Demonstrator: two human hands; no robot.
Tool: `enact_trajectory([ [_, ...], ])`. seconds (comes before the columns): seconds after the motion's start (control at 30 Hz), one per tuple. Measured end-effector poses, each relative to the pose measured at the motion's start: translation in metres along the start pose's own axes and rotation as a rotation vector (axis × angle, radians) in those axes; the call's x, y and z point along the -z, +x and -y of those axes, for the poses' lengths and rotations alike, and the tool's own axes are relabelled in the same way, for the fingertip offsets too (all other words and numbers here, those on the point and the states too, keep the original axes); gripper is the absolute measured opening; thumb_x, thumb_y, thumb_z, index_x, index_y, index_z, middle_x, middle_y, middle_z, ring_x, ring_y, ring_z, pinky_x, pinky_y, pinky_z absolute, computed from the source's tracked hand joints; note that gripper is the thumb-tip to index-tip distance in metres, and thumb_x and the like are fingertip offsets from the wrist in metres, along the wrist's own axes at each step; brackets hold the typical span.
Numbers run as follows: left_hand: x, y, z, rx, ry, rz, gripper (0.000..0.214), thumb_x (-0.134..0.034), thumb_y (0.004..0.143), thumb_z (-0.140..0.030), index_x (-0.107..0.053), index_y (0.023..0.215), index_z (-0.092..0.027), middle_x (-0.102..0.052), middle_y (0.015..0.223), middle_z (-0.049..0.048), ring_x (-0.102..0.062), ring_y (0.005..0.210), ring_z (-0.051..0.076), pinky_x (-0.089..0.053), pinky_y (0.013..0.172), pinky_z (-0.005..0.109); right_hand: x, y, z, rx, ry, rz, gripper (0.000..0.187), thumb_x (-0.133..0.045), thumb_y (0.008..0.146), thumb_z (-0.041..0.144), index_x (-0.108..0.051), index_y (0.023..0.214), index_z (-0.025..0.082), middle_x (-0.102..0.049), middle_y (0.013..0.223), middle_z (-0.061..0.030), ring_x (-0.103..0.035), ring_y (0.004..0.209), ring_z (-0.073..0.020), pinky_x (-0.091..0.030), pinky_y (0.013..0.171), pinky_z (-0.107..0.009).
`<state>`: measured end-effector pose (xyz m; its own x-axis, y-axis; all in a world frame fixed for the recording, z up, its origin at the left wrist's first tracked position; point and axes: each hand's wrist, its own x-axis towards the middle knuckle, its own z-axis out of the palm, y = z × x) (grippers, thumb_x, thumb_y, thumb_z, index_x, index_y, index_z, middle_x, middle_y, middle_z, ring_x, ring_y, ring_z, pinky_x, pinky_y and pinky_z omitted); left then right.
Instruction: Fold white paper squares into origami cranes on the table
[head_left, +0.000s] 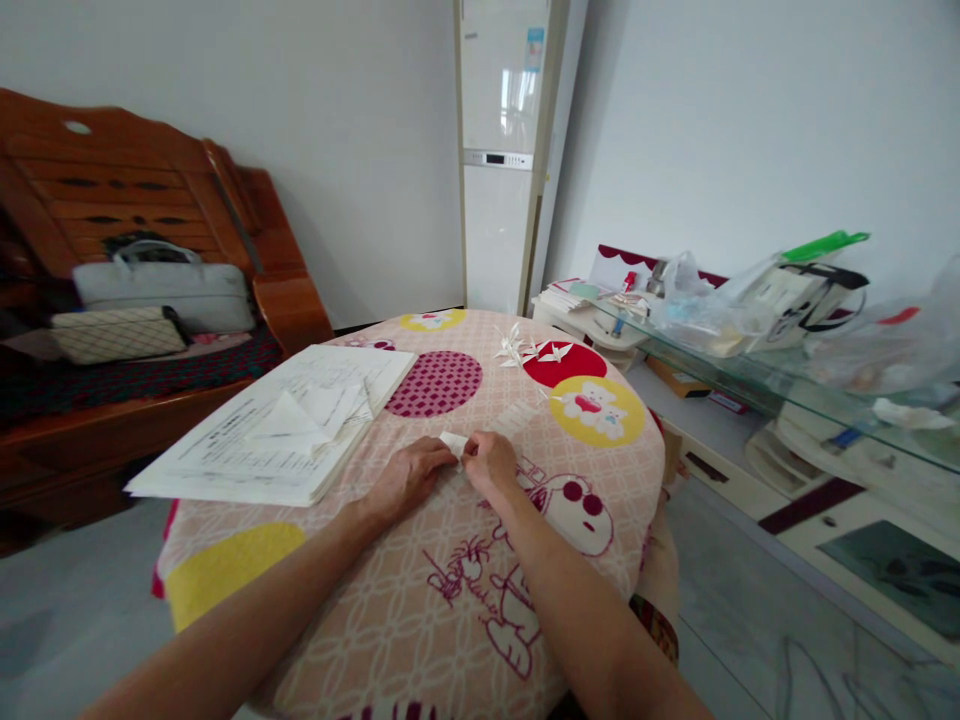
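Note:
A small folded piece of white paper (453,440) is between my two hands, low over the table's middle. My left hand (415,470) pinches its left side, fingers bent and close to the cloth. On the other side, my right hand (490,461) grips it between thumb and fingers. The fingertips hide part of the folds. Beyond my hands, several folded white paper cranes (516,347) lie grouped at the table's far side. To the left rests a thick stack of printed sheets (217,455), with loose cut and folded paper pieces (300,415) on top.
A patterned pink cloth (390,600) covers the round table. At the left stands a wooden sofa (150,160) with a grey bag (169,295) on it. A glass-topped cabinet (780,375) with plastic bags runs along the right. A tall white air conditioner (495,220) stands in the corner.

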<state>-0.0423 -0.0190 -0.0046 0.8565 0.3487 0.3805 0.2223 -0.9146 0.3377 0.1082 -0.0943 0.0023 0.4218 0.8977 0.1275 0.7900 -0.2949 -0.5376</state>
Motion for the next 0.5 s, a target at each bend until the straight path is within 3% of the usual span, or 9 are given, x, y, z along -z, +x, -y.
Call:
enact_trajectory([
  [0.5, -0.0048, -0.0026, 0.0044, -0.012, 0.097, 0.005, 0.031, -0.044, 0.086, -0.012, -0.071, 0.100, -0.021, -0.067, 0.096, 0.0067, -0.061, 0.091, 0.018, -0.048, 0.080, 0.028, 0.0033, -0.0001, 0.0029, -0.016, -0.004, 0.034, 0.013, -0.060, 0.075, 0.016, -0.072, 0.080, 0.020, -0.074, 0.084, -0.0061, -0.064, 0.079, -0.0181, -0.038, 0.065, -0.025],
])
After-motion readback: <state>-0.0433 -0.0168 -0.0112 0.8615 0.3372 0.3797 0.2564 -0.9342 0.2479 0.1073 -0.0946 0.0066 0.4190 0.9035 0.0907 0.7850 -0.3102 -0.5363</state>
